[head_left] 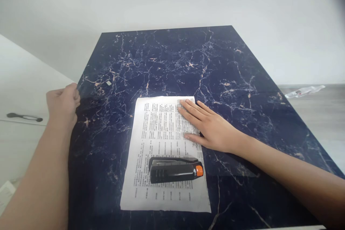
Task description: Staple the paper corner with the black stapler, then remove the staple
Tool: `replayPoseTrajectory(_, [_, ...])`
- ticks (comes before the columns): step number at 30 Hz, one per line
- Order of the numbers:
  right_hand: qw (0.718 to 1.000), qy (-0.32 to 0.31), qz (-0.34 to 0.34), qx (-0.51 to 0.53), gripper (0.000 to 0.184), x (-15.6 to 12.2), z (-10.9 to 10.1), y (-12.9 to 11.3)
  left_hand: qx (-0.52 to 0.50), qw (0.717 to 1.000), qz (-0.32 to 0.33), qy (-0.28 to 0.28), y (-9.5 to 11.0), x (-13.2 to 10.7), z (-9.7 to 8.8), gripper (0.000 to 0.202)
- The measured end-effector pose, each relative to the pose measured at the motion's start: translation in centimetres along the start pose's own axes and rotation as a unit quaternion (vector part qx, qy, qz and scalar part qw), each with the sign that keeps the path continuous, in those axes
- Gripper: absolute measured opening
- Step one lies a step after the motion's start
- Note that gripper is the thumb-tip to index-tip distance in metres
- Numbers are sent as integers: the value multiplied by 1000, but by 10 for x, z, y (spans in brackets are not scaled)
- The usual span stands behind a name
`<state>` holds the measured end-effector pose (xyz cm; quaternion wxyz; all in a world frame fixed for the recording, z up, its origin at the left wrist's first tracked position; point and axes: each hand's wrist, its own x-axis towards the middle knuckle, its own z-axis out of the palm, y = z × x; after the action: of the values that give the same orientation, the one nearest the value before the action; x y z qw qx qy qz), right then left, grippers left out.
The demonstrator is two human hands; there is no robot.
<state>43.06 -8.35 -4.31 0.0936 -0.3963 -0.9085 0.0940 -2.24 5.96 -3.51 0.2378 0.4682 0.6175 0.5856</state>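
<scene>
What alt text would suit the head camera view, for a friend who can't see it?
A person's right hand lies flat over the upper right of a printed paper, on which a black, orange-ended stapler rests. The left hand is curled at the left edge of a dark blue marbled table.

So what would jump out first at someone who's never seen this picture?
Probably the black stapler with its bright orange end, lying across the lower part of the printed paper. Next, the dark, white-veined table beneath it, and the right hand spread flat on the paper's upper right.
</scene>
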Motion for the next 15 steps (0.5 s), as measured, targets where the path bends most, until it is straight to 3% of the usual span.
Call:
replayPoseTrajectory(5, [1000, 18, -4, 9, 71, 1, -1, 0, 1, 1000, 5, -5, -3, 2, -3, 46])
replayPoseTrajectory(9, [997, 70, -29, 30, 55, 0, -2, -1, 0, 1000, 3, -5, -5, 3, -3, 45])
replayPoseTrajectory(15, [976, 129, -150, 87, 31, -2, -3, -4, 1, 1000, -2, -1, -2, 1, -2, 47])
